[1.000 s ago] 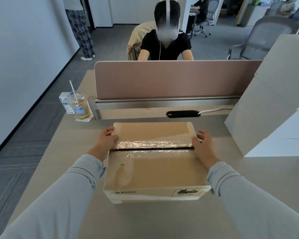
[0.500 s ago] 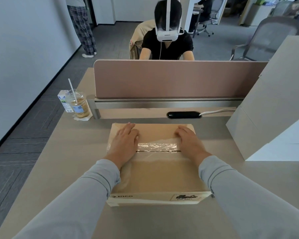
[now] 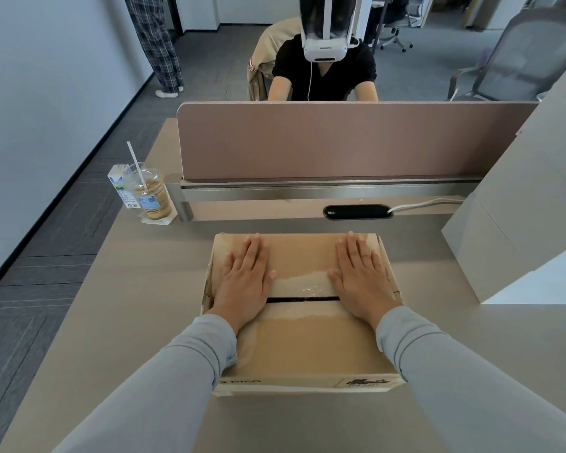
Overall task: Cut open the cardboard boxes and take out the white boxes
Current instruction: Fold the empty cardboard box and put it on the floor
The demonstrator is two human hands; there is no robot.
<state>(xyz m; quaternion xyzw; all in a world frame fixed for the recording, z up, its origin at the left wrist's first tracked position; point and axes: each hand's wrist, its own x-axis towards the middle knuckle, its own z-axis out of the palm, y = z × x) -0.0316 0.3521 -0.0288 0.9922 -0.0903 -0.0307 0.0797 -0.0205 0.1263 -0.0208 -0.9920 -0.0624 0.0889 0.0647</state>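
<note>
Two flat palms, left hand (image 3: 245,279) and right hand (image 3: 361,277), press the cardboard box (image 3: 307,348) astride its cut seam (image 3: 303,299); we advise hooking the flaps apart evenly.

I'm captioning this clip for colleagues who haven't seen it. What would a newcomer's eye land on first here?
First, the cardboard box in the middle of the desk, with the left hand and right hand pressed flat on its top either side of a dark slit in the taped seam. Next, the person in a white headset seated beyond the pink partition, and the stack of white boxes at the desk's right edge.
</note>
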